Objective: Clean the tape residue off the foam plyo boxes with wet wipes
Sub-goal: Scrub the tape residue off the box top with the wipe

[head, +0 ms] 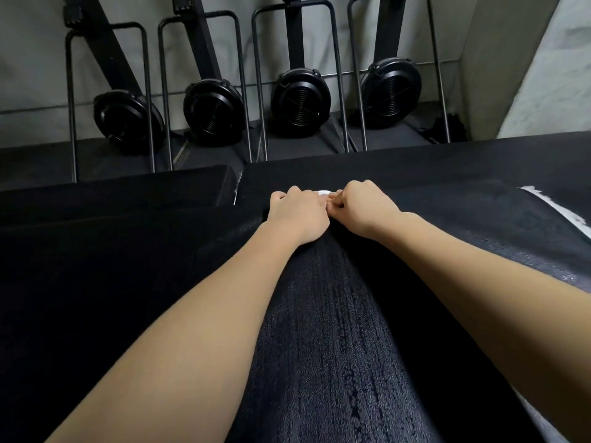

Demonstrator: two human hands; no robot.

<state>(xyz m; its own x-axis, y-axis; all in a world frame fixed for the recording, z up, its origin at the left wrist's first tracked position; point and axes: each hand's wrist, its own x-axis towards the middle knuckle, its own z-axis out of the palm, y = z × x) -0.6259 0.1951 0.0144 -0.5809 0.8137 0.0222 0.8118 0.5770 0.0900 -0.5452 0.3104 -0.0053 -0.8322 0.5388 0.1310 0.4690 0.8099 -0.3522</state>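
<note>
Nearest me, the top of the foam plyo box (319, 346) shines in wet streaks between my forearms, so I judge this stretch already wiped. Further out, my hands meet at its far edge: the left hand (299, 214) lies knuckles-up with fingers curled over a white wet wipe (323, 194), of which only a sliver shows; the right hand (361, 207) is bunched, fingertips pinching at the same wipe. White tape residue (556, 209) remains off to the right, so work is left. Beyond stand four black rowing machines (300, 103) against the wall.
</note>
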